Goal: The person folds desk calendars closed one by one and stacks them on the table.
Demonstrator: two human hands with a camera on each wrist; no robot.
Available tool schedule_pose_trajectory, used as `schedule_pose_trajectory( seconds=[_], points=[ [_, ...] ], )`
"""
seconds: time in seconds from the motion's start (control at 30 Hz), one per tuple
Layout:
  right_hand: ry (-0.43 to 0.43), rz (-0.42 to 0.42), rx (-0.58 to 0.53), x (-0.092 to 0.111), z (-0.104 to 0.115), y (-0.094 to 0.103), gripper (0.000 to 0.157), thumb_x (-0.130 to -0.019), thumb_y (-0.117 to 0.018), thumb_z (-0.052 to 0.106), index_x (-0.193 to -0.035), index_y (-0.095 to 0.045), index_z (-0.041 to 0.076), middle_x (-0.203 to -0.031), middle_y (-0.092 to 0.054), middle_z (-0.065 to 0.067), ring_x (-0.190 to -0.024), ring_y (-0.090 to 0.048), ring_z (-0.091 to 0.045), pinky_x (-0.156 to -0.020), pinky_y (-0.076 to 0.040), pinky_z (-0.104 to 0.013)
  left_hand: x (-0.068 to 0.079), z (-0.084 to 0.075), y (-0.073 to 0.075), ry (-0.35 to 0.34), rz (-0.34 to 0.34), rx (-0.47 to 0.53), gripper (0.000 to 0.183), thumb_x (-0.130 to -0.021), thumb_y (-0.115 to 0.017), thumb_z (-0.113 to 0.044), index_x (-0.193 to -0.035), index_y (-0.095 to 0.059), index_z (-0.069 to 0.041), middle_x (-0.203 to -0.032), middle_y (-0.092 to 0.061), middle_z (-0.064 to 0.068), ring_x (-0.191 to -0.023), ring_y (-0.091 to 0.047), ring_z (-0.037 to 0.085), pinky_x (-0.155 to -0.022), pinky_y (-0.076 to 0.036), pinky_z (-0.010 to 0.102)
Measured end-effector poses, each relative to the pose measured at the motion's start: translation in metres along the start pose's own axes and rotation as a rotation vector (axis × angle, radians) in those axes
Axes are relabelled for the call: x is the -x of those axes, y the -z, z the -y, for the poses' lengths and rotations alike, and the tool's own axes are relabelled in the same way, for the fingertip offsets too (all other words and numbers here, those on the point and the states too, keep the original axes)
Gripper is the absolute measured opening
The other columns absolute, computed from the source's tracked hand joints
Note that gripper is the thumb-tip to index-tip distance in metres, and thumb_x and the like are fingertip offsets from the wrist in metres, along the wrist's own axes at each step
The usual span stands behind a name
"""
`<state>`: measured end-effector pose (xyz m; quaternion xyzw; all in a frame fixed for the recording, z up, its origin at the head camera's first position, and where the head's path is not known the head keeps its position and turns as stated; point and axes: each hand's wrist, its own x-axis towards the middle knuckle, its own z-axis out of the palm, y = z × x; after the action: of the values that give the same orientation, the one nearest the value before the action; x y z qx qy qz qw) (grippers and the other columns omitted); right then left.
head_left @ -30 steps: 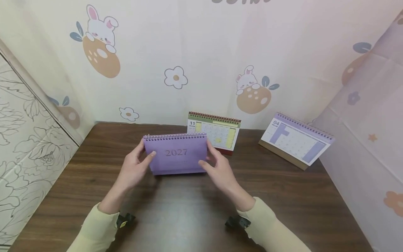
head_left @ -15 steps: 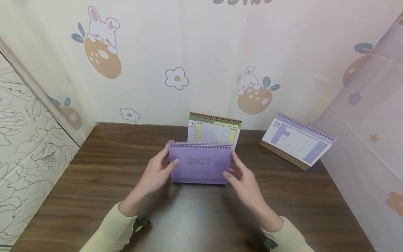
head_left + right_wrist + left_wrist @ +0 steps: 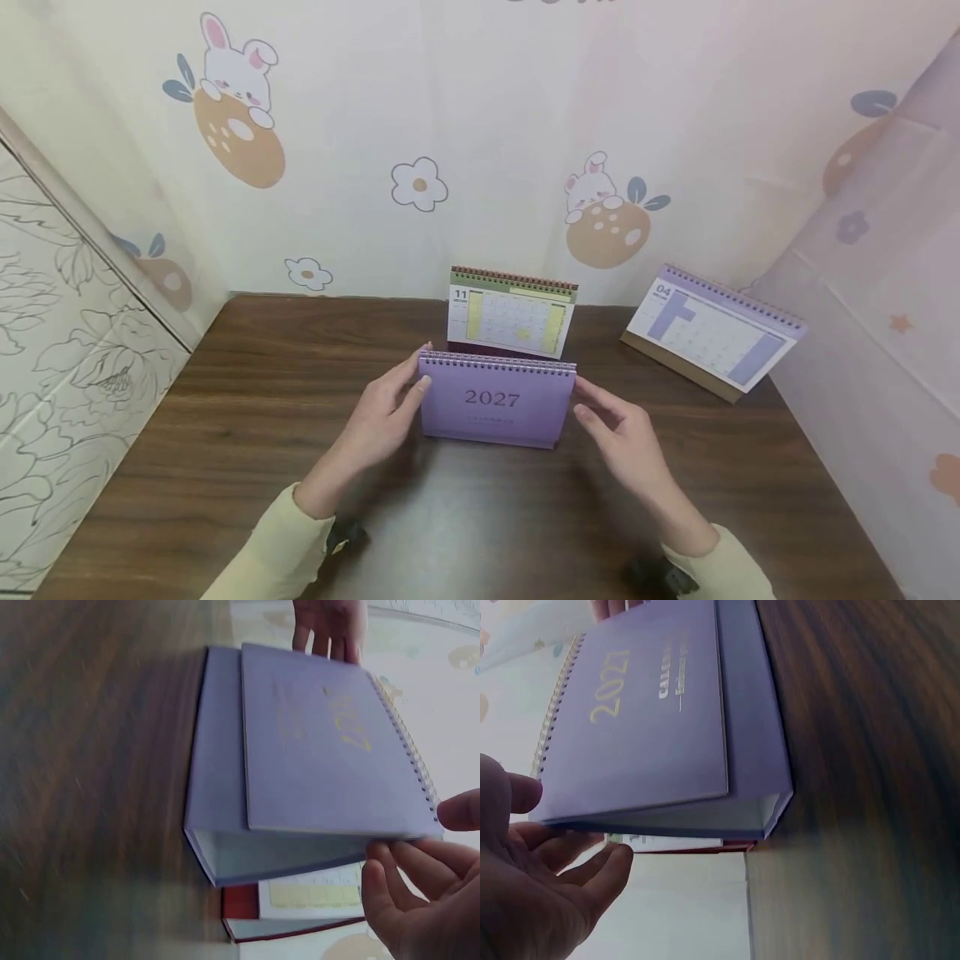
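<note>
A purple spiral-bound desk calendar marked 2027 stands tent-like on the wooden table, its cover facing me. At its left edge, my left hand pinches the upper corner, thumb by the front and fingers behind. My right hand is beside the right edge with relaxed fingers, fingertips right at the upper corner and the thumb off the cover. In the right wrist view, the calendar's hollow side shows. Close behind it stands a second desk calendar with a green header, yellow columns and number 11; its lower part is partly hidden.
A third desk calendar, lilac with a brown base and number 04, stands angled at the back right. The dark wooden table meets a cloth backdrop printed with rabbits and flowers; a floral panel borders the left.
The purple calendar has moved right and toward me, now in front of the number 11 calendar. My right thumb has come off its cover; the left hand has stayed at its edge.
</note>
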<state>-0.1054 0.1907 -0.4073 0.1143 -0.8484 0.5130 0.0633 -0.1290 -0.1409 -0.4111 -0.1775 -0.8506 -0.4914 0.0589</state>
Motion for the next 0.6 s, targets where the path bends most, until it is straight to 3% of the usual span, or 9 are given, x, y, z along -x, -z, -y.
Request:
schedule_pose_trajectory(
  seconds=[0.17, 0.23, 0.33, 0.47, 0.6],
  points=[
    [0.013, -0.003, 0.105, -0.011, -0.001, 0.005, 0.036, -0.099, -0.063, 0.016, -0.132, -0.063, 0.001, -0.123, -0.068, -0.013, -0.110, -0.065, -0.024, -0.089, -0.052, -0.029, -0.002, 0.005, 0.007, -0.071, -0.060, -0.145, 0.045, -0.104, -0.054, -0.028, -0.145, -0.052, -0.010, -0.142, -0.056, 0.006, -0.131, -0.050, 0.019, -0.106, -0.042, 0.043],
    [0.025, -0.011, 0.123, -0.016, -0.001, 0.006, 0.033, -0.099, -0.064, 0.017, -0.127, -0.066, 0.000, -0.116, -0.071, -0.013, -0.104, -0.068, -0.025, -0.085, -0.053, -0.026, -0.002, 0.006, 0.010, -0.095, -0.092, -0.198, 0.043, -0.101, -0.061, -0.026, -0.142, -0.057, -0.012, -0.136, -0.061, 0.006, -0.126, -0.056, 0.020, -0.102, -0.046, 0.043],
    [0.040, -0.015, 0.129, -0.024, 0.000, 0.009, 0.026, -0.098, -0.066, 0.017, -0.117, -0.070, 0.001, -0.105, -0.073, -0.010, -0.094, -0.069, -0.023, -0.080, -0.054, -0.022, -0.003, 0.008, 0.014, -0.118, -0.149, -0.241, 0.039, -0.096, -0.069, -0.022, -0.133, -0.064, -0.013, -0.125, -0.068, 0.006, -0.114, -0.062, 0.019, -0.086, -0.053, 0.043],
    [0.043, 0.001, 0.145, -0.032, -0.004, 0.012, 0.020, -0.096, -0.070, 0.018, -0.109, -0.073, 0.004, -0.096, -0.073, -0.005, -0.085, -0.069, -0.021, -0.074, -0.054, -0.022, -0.004, 0.010, 0.017, -0.140, -0.185, -0.227, 0.024, -0.092, -0.074, -0.020, -0.114, -0.071, -0.012, -0.118, -0.070, 0.003, -0.106, -0.064, 0.017, -0.068, -0.052, 0.041],
    [0.039, 0.050, 0.178, -0.034, -0.014, 0.011, 0.017, -0.095, -0.071, 0.020, -0.105, -0.075, 0.006, -0.095, -0.074, -0.004, -0.084, -0.068, -0.019, -0.072, -0.054, -0.027, -0.005, 0.013, 0.017, -0.148, -0.153, -0.206, 0.010, -0.091, -0.075, -0.020, -0.097, -0.071, -0.013, -0.121, -0.070, 0.001, -0.112, -0.064, 0.018, -0.079, -0.053, 0.041]
  ],
)
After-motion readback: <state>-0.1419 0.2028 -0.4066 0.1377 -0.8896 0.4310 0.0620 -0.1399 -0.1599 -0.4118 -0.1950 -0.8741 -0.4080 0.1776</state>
